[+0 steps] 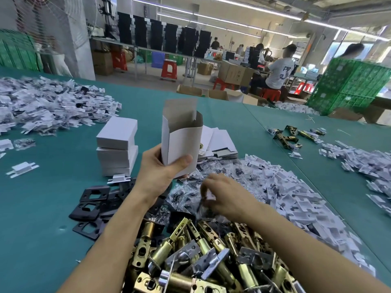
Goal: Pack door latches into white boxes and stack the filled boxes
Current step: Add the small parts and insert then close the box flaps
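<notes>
White box (182, 140) — open-topped, gripped upright by the left hand (160, 168); right hand (224, 197) pinches a screw packet (208, 196) — filling step; next, drop it inside.

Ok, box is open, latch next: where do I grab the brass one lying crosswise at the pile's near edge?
Probably pinch the latch by its round barrel from above: it lies flat on top, barrel bare, ends crowded.

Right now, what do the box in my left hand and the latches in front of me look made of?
Box: thin cardboard, matte white outside, grey-brown inside the open top. Latches: metal, seemingly plated, glossy brass-coloured barrels with silvery faceplates that catch the light.
</notes>
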A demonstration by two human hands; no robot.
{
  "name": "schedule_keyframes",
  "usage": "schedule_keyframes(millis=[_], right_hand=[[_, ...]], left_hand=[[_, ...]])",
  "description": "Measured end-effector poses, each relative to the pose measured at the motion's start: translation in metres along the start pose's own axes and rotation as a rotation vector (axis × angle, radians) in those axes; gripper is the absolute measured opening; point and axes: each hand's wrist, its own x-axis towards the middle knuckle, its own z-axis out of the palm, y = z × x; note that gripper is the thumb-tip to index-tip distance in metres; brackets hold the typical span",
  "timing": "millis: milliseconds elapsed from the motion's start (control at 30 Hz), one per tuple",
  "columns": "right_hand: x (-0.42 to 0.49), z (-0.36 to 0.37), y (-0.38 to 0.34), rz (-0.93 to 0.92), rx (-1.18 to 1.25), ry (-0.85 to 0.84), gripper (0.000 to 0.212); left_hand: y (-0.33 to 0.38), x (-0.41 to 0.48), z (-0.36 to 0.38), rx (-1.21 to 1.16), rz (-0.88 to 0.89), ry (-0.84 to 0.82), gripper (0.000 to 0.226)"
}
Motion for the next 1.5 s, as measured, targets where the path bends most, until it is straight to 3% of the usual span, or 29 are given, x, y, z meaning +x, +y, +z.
schedule_keyframes(millis=[100,200,267,333,500,667,833,967,1033,1167,1300,1400,1500], right_hand=[[-0.005,-0.036,-0.001,0.079,0.354,0.192,0.011],[-0.01,-0.087,-0.01,-0.003,0.559,0.59,0.013],[-0.009,-0.113,-0.021,-0.089,0.549,0.749,0.014],[-0.004,-0.127,-0.031,-0.15,0.358,0.824,0.014],[0.005,-0.129,-0.04,-0.15,-0.031,0.712,0.01],[0.003,-0.123,-0.044,-0.14,0.017,0.658,0.014],[-0.002,-0.132,-0.044,-0.194,0.078,0.428,0.015],[-0.006,-0.135,-0.038,-0.151,0.079,0.215,0.034],[-0.01,-0.134,-0.035,-0.172,0.115,0.248,0.032],[-0.02,-0.12,-0.021,-0.172,0.391,0.61,0.032],[-0.026,-0.097,-0.014,-0.158,0.817,0.516,0.033],[-0.028,-0.076,-0.012,-0.178,0.905,0.448,0.026],[-0.027,-0.06,-0.005,-0.142,0.83,0.443,0.015]], left_hand=[[-0.002,0.001,-0.002,0.041,-0.03,0.016,0.03],[-0.007,0.002,-0.004,0.099,-0.06,-0.006,0.032],[-0.009,0.001,-0.002,0.126,-0.08,-0.044,0.031],[-0.009,0.0,0.0,0.133,-0.072,-0.1,0.032],[-0.002,-0.003,0.001,0.076,-0.048,-0.195,0.03],[0.0,-0.003,0.003,0.063,-0.058,-0.244,0.033],[0.0,-0.004,0.003,0.064,-0.043,-0.254,0.035],[0.004,-0.006,0.004,0.043,-0.027,-0.272,0.032],[0.005,-0.006,0.003,0.023,-0.031,-0.264,0.032],[0.005,-0.004,0.0,-0.029,-0.088,-0.268,0.041],[0.005,-0.006,0.001,-0.089,-0.147,-0.376,0.036],[0.004,-0.008,0.001,-0.1,-0.176,-0.444,0.03],[-0.001,-0.008,0.002,-0.031,-0.187,-0.494,0.032]])
